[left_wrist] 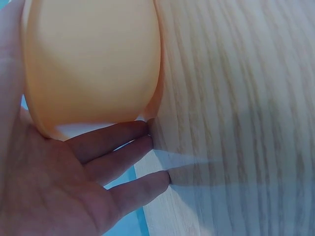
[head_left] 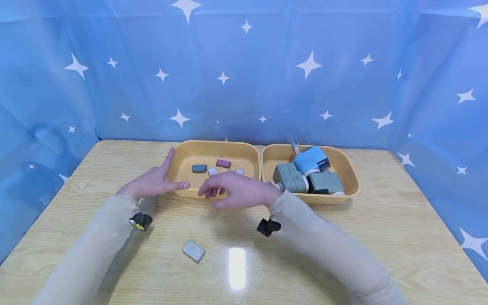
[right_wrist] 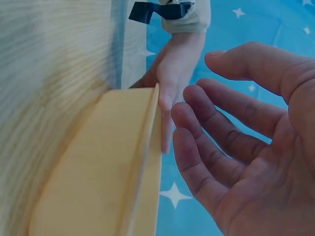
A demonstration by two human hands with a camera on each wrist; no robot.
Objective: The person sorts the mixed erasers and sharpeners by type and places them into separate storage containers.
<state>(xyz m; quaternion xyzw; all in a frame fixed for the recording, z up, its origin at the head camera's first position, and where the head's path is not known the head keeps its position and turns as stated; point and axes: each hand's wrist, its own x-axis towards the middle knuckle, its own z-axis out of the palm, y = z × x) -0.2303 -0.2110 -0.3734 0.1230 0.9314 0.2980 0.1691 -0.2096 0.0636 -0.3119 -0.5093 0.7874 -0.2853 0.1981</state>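
Note:
My left hand (head_left: 154, 180) is at the left end of a yellow-orange tray (head_left: 217, 142), thumb and index finger spread along its rim. In the left wrist view, the other fingers of that hand (left_wrist: 64, 182) lie beside the outer tray wall (left_wrist: 98, 59). My right hand (head_left: 238, 189) hovers over the tray's front edge. Its fingers are loosely bent with nothing between them, as the right wrist view shows. Inside the tray lie a dark grey block (head_left: 199, 168), a purple block (head_left: 223, 163) and two whitish pieces, one of them a white block (head_left: 212, 171) partly hidden by the right hand.
Touching on the right stands a second tray (head_left: 352, 178) with grey-green boxy items (head_left: 289, 178) and a blue one (head_left: 310, 159). A pale grey block (head_left: 193, 251) lies on the wooden table (head_left: 400, 237) nearer me. Blue star-patterned cloth (head_left: 244, 76) surrounds the table's back and sides.

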